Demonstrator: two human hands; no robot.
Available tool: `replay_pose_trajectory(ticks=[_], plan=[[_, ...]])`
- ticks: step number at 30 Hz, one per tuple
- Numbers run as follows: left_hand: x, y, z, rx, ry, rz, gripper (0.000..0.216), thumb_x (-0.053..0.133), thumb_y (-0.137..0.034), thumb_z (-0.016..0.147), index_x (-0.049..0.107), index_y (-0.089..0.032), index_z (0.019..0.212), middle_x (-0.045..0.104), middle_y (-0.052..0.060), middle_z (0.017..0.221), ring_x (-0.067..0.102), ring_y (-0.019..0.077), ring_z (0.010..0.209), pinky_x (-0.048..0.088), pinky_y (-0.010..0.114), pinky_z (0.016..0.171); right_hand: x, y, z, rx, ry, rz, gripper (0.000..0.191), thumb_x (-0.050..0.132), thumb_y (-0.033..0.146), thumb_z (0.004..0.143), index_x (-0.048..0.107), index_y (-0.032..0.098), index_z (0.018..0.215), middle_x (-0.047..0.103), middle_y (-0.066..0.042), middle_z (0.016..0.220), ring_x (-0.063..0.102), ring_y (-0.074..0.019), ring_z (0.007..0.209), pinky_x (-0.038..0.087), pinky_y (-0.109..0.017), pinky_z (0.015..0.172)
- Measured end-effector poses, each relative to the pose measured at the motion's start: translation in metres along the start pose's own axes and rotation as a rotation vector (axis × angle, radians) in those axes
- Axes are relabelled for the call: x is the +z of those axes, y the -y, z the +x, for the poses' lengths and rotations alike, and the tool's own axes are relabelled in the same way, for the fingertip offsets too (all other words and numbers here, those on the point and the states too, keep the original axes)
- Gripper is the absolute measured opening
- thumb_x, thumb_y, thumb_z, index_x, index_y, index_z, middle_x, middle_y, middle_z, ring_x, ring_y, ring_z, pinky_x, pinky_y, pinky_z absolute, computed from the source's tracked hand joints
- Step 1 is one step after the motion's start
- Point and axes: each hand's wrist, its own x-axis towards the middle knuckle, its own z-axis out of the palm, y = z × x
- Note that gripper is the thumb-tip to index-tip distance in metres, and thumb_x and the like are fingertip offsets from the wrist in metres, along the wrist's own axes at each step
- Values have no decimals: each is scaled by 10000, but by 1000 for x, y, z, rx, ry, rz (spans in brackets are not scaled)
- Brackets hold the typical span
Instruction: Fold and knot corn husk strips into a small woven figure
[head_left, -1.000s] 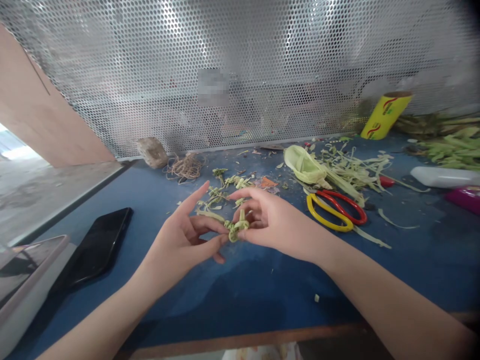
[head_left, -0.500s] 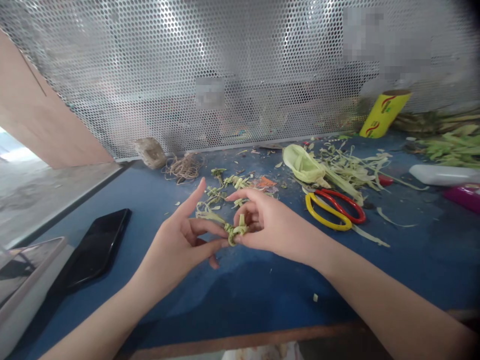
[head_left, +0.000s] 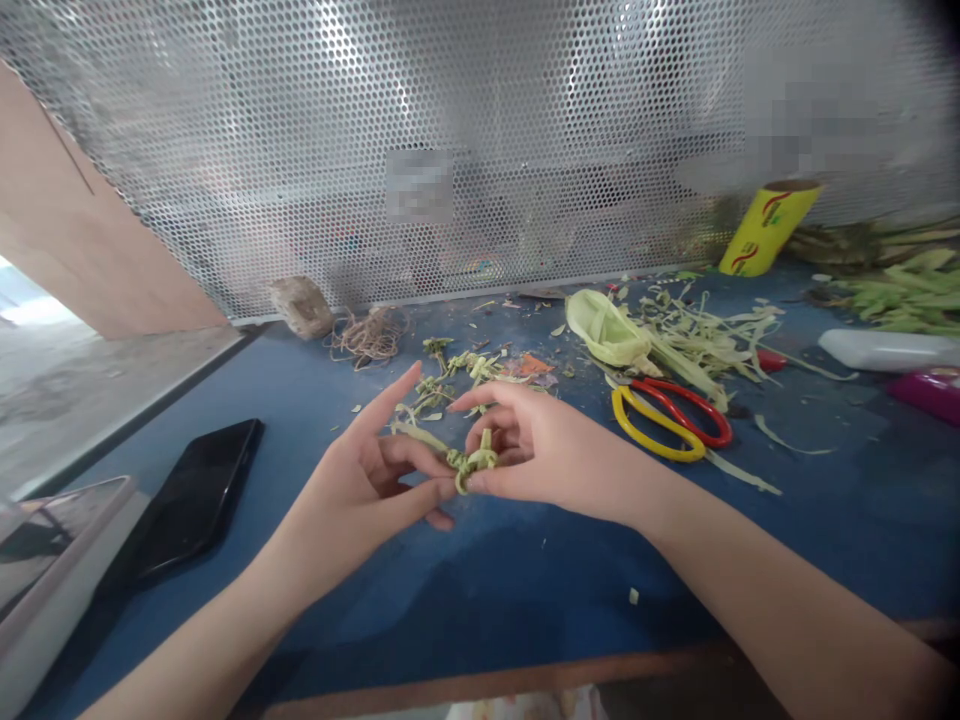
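Between my two hands is a small knotted piece of pale green leaf strip (head_left: 471,463), held just above the blue table (head_left: 465,610). My left hand (head_left: 367,480) pinches its left side between thumb and a finger, with the index finger pointing up. Thumb and curled fingers of my right hand (head_left: 532,445) grip its right side. Behind the hands lie several small knotted green pieces (head_left: 442,375), partly hidden by the fingers. Scissors (head_left: 667,420) with one yellow and one red handle rest to the right of my right hand.
A black phone (head_left: 199,495) and a pale-rimmed box (head_left: 71,560) are at the left. Twine (head_left: 371,335) and a stone-like lump (head_left: 301,305) sit near the perforated metal screen (head_left: 487,120). Green husk (head_left: 607,330), shredded strips (head_left: 697,340) and a yellow tube (head_left: 770,228) stand right.
Both hands keep their grip on the knotted strip. My left hand has shifted very slightly, its index finger a little farther right; otherwise little differs.
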Motion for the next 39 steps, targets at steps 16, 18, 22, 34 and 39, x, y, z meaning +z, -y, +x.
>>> replay_pose_trajectory(ticks=[16,18,22,34,39], plan=[[-2,-4,-2,-9,-36,-62,893,662,-82,659,139,-239,1365,604,-75,598,590,99,474,524,227,492,-10,5,2,58,41,252,476,632,-7,634,478,185,1042,601,23,738,612,-107,697,494,-269,704],[-2,-4,-1,-22,-29,-93,896,671,-79,648,153,-227,1362,596,-75,588,576,96,472,525,228,474,-10,5,2,73,36,283,487,641,-12,619,480,184,1035,609,22,734,616,-113,688,504,-275,687],[-4,-5,0,-76,-9,-142,861,673,-75,649,197,-208,1354,591,-66,577,560,92,472,526,227,460,-11,8,0,71,34,329,479,635,-14,619,499,180,1035,603,29,728,613,-105,671,517,-264,663],[-4,-4,-2,-5,-28,-131,732,672,-96,654,337,-233,1291,565,-68,590,582,105,515,538,224,479,-10,11,-1,-6,40,193,293,618,62,677,596,174,946,618,13,763,601,-89,699,503,-241,701],[0,-6,-4,49,-67,-85,675,646,-95,676,353,-218,1272,554,-66,605,582,108,551,552,244,515,-7,13,-5,2,94,95,340,622,175,717,557,217,1049,607,6,829,588,-105,773,479,-255,730]])
